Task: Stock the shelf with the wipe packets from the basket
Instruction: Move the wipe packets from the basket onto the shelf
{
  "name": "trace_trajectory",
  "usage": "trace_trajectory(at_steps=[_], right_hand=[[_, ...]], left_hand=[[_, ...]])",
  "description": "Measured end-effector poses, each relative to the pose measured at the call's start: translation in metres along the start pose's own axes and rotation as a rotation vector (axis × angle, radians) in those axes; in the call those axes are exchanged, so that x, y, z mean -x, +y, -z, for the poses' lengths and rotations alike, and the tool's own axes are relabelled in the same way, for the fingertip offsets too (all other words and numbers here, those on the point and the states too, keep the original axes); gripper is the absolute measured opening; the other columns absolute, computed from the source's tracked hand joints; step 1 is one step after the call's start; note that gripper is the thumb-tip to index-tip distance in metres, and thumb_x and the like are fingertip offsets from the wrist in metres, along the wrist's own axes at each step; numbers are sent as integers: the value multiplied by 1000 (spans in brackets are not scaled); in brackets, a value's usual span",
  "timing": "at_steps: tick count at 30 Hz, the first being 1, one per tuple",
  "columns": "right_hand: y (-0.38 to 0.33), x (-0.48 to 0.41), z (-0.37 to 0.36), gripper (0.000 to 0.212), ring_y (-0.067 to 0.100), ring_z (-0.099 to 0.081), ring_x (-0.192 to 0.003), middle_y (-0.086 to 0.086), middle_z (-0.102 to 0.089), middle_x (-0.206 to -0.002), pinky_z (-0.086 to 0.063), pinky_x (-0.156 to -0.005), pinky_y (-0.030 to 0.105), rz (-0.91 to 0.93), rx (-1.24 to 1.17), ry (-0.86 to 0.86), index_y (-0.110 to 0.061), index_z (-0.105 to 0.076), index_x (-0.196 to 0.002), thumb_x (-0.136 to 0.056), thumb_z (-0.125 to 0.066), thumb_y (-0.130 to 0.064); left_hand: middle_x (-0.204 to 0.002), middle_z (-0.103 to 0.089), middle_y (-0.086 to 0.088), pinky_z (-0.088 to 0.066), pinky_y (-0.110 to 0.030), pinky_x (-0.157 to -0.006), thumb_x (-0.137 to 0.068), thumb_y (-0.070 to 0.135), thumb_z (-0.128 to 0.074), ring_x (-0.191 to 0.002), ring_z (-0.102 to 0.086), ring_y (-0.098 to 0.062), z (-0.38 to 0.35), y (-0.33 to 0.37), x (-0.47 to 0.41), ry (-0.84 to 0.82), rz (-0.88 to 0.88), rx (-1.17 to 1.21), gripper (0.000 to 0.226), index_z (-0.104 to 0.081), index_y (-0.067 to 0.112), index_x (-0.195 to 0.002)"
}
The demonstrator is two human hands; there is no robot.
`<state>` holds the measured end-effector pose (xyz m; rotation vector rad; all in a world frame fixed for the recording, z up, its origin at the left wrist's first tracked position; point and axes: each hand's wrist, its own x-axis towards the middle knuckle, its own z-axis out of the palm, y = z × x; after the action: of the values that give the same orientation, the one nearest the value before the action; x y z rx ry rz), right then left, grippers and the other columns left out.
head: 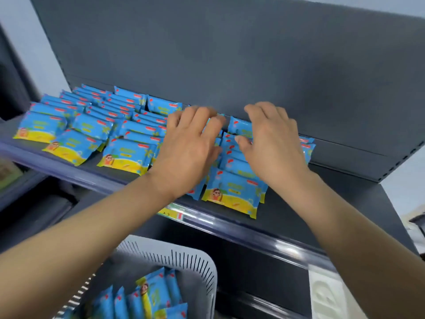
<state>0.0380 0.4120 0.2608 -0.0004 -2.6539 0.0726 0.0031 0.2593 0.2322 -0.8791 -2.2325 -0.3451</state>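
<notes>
Head view: your left hand (pixel 190 146) and right hand (pixel 273 143) lie flat on the rows of wipe packets (pixel 232 192) standing on the shelf (pixel 333 187). The fingers (pixel 207 120) are spread and released, apparently pressing the rows, though blur hides the tips. More packets stand in the basket (pixel 202 261) below. Expect each packet to be light, soft and slick-filmed. Take one across its short edges, thumb opposite fingers. Do not squeeze the middle, which may buckle.

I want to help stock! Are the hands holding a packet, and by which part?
Neither holds one. The left hand and right hand rest, fingers spread, atop the wipe packets on the shelf.
</notes>
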Motion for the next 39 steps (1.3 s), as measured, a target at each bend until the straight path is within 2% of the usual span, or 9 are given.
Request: trace_trajectory(at_steps=[6,12,17,20,24,29,32,34,39], right_hand=[[-78,30,6,44,28,-41,-117,5,-47,-130,-31,-91,36,63,-44,11,-12,-46,-127,-88,-57,-28],[-135,63,-4,46,33,-42,-119,10,-48,-130,-35,-95,43,74,-91,9,-8,-48,-126,-85,-58,-25],[-158,108,-50,43,33,-44,-118,12,-51,-125,-35,-96,43,48,-100,-182,-9,-49,-125,-86,-57,-27],[-160,141,-94,40,32,-44,-117,13,-52,-124,-38,-93,42,45,-79,-425,-8,-49,-123,-88,-56,-26],[-154,183,-160,36,34,-48,-113,17,-52,-122,-43,-91,41,-8,-46,-797,-4,-49,-120,-90,-53,-23],[-137,227,-227,31,30,-58,-100,14,-60,-112,-49,-80,34,-93,-8,-1144,-2,-56,-110,-87,-61,-22],[-130,244,-253,27,24,-56,-83,10,-59,-95,-41,-66,29,-161,20,-1286,-1,-59,-101,-88,-63,-25],[-128,250,-269,30,22,-52,-80,10,-55,-90,-39,-66,28,-208,14,-1333,0,-60,-102,-87,-65,-26],[-129,265,-301,48,24,-58,-102,15,-60,-119,-46,-82,29,-263,-14,-1425,0,-58,-120,-84,-69,-30]], left_hand=[[-114,-58,-16,-29,-39,-82,-72,19,-75,-100,-54,-35,62,-41,62,3,22,-59,48,-58,3,-114],[-117,-56,-20,-28,-39,-81,-72,24,-68,-103,-53,-38,97,-58,110,-38,23,-52,51,-55,2,-116],[-115,-55,-19,-32,-42,-77,-72,24,-66,-99,-51,-37,83,-68,169,-153,15,1,49,-54,3,-115],[-114,-55,-20,-35,-43,-80,-74,20,-68,-102,-52,-39,53,-74,210,-366,-3,107,48,-55,2,-116],[-124,-50,-10,-30,-37,-92,-82,26,-65,-115,-47,-29,2,-78,264,-761,22,259,48,-51,12,-126],[-119,-55,-5,-40,-37,-94,-81,27,-69,-109,-52,-25,-51,-71,317,-1086,28,346,45,-54,16,-122],[-124,-55,-3,-43,-34,-93,-81,24,-70,-110,-53,-24,-74,-69,338,-1229,76,353,46,-52,17,-123],[-126,-55,-4,-42,-33,-90,-79,25,-72,-111,-52,-26,-88,-68,350,-1337,66,317,48,-52,17,-123],[-124,-58,-8,-41,-35,-92,-76,20,-75,-113,-53,-27,-113,-59,371,-1647,-21,241,53,-51,9,-122]])
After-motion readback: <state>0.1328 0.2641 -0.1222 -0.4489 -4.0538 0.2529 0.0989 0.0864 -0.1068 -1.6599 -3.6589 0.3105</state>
